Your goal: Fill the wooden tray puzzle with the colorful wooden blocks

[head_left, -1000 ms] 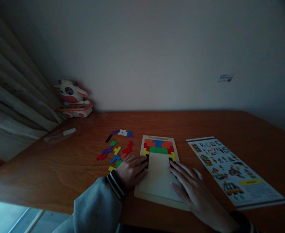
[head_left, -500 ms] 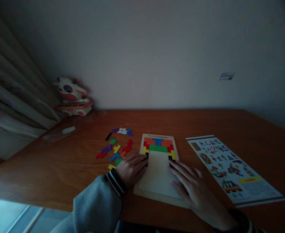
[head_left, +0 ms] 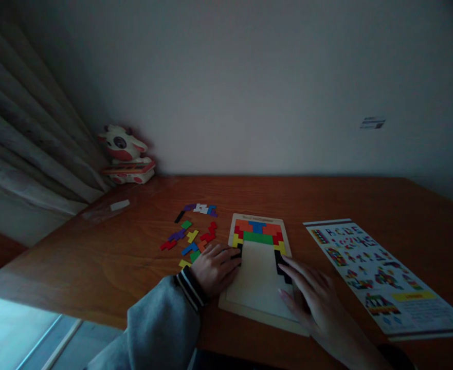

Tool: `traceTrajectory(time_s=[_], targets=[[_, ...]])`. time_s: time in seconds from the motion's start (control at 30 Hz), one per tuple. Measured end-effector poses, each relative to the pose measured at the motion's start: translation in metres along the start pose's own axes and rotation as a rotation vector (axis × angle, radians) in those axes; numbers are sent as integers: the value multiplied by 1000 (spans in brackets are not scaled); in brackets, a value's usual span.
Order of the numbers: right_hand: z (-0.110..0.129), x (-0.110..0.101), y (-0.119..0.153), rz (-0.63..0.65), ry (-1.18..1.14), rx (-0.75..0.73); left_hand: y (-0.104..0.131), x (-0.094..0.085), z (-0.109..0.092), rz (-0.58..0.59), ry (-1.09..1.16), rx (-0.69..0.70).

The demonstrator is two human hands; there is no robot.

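Note:
A wooden puzzle board lies on the table, its upper part filled with orange, blue, red, green and yellow pieces; the middle and lower part is bare. My left hand rests over the board's left edge, fingers spread, fingertips on a black piece that they partly cover. On the right side, my right hand has its fingers apart, with fingertips at the edge of another black piece. Neither hand grips anything. Left of the board lie several loose coloured pieces.
A printed pattern sheet lies right of the board. At the back left stands a cow-shaped toy near the curtain. A clear bag with a white label lies on the table's left side.
My right hand has drawn back a little to the right, showing more of the right black piece. The view has shifted slightly left. My left hand stays by the left black piece.

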State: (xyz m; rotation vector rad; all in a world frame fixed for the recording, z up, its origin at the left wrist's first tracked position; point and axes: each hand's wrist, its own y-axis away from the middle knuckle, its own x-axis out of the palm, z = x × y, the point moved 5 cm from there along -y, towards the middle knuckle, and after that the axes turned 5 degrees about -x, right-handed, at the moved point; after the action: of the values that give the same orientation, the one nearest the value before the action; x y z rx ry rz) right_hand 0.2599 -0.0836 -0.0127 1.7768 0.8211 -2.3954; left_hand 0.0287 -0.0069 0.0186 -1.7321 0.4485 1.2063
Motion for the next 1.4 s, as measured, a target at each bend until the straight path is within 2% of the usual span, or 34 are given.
traceTrajectory(time_s=[0.3, 0.37, 0.47, 0.57, 0.67, 0.77, 0.87, 1.0, 1.13, 1.27, 1.4], targets=[[-11, 8, 8, -173, 29, -24, 5, -5, 1, -26, 60, -3], [-16, 12, 10, -178, 34, -36, 13, -10, 10, -37, 57, -49], [-23, 16, 13, -183, 16, -42, 32, -22, 33, -32, -5, -188], [-27, 16, 16, -184, -25, -29, 54, -31, 59, 45, -78, -327], [-28, 15, 16, -175, -49, -5, 69, -33, 76, 137, -107, -400], [-25, 13, 16, -164, -48, 12, 72, -26, 83, 230, -102, -425], [-23, 11, 14, -153, -38, 29, 66, -21, 85, 262, -81, -419], [-20, 8, 13, -152, -51, 44, 53, -24, 88, 202, 7, -356], [-19, 5, 12, -160, -60, 63, 41, -27, 105, 69, 48, -348], [-18, 3, 11, -156, -75, 76, 35, -26, 134, -76, -26, -426], [-19, 3, 12, -146, -92, 90, 37, -24, 161, -146, -102, -555]])
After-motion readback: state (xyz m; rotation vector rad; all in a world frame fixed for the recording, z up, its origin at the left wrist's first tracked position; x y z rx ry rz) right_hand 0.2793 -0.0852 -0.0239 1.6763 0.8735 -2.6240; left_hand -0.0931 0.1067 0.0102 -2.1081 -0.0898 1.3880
